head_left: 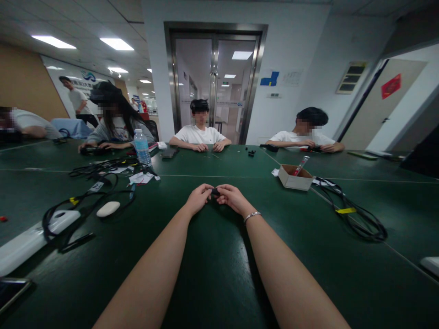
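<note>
My left hand [199, 197] and my right hand [231, 196] meet at the middle of the dark green table [219, 274], fingertips pinched together on a small black part [215, 192]. Both forearms stretch out from the near edge. A silver bracelet [252, 215] sits on my right wrist. The part is too small to make out in detail.
A small cardboard box [294, 177] with a red-tipped tool stands to the right, black cables [356, 214] beyond it. On the left lie coiled black cables [85, 201], a white oval object [108, 209], a water bottle [141, 147] and a white power strip [30, 240]. Several people sit at the far side.
</note>
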`<state>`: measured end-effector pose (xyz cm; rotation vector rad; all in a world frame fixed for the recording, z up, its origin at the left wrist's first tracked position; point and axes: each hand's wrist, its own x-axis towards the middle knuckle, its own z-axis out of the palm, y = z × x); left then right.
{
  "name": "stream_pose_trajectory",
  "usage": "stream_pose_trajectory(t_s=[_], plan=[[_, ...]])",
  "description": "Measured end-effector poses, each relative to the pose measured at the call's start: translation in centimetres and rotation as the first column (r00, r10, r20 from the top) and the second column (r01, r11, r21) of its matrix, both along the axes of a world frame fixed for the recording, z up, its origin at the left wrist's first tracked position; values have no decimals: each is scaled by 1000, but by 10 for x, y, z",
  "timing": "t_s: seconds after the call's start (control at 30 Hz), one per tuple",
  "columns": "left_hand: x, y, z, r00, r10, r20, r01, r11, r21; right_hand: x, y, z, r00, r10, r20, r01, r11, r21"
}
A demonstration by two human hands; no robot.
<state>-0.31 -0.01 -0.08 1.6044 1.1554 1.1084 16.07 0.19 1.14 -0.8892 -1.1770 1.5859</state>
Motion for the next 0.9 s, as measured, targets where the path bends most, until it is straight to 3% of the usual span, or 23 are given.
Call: stream_pose_trajectory(t_s=[0.17, 0.37, 0.53, 0.9], plan=[[-1, 0, 0, 999, 42, -7, -42, 999, -17, 0, -1, 1, 1000, 22, 9, -22, 1000, 6], [-2, 2, -3, 1000, 21, 5, -20, 999, -39, 1, -4, 0, 999, -14, -46, 19, 995, 103], [-2, 3, -5, 999, 51, -12, -51, 999, 15, 0, -3, 1, 999, 49, 13, -50, 998, 40], [-2, -1, 0, 1000, -17, 25, 17, 1000, 9, 2, -1, -1, 999, 43, -34, -42, 999, 17]])
